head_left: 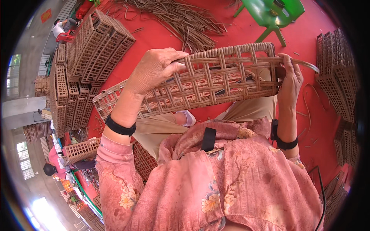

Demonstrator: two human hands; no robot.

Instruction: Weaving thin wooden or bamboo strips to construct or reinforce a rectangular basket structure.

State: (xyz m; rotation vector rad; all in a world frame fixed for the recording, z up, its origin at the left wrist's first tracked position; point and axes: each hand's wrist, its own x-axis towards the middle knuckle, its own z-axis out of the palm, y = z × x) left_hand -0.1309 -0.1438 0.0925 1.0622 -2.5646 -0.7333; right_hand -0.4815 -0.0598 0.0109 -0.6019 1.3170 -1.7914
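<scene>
A long brown woven basket [227, 92] with an open lattice lies across my lap, tilted so that one long side faces me. My left hand [160, 69] is closed on the upper rim, left of its middle, with thumb and fingers pinching the weave. At the basket's right end, my right hand [290, 79] is closed round the corner, thumb and fingers on either side. A flat weaving strip [306, 64] runs along the upper side, passes by the right fingers and sticks out to the right. Part of the basket's inside is hidden behind its near wall.
Loose brown strips [181, 21] lie on the red floor ahead. A green plastic chair [273, 19] with a small dark container stands at the far right. Finished baskets are stacked at left [96, 48] and right [339, 73]. Another person [56, 163] sits at left near a basket.
</scene>
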